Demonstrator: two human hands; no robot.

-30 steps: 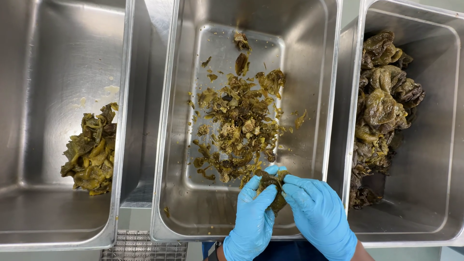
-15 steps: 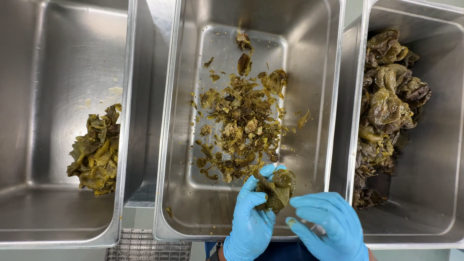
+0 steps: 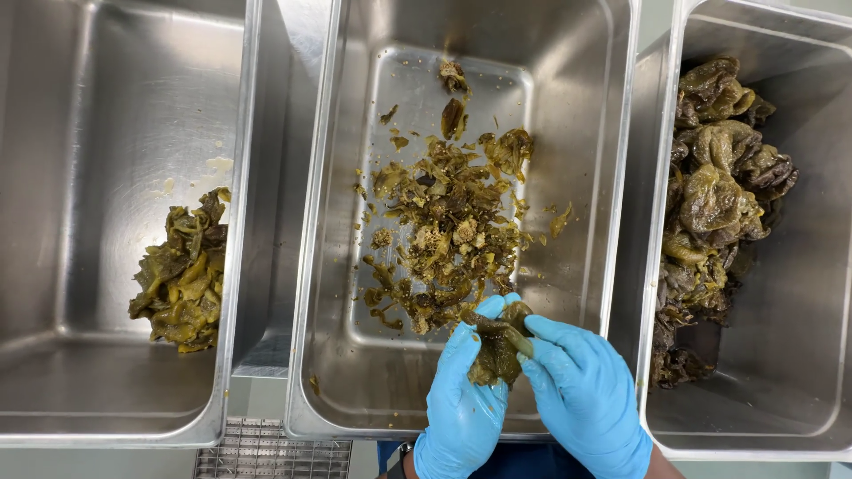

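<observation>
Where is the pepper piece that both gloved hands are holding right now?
In the head view, the pepper piece sits low, right of centre, pinched between the left hand and right hand, over the near end of the middle steel pan, beside the scrap pile.

In front of you, three deep steel pans stand side by side: the left pan [image 3: 53,266], the middle pan [image 3: 568,293] and the right pan [image 3: 799,390]. A metal grate [image 3: 271,448] shows beneath, between the left two.
</observation>
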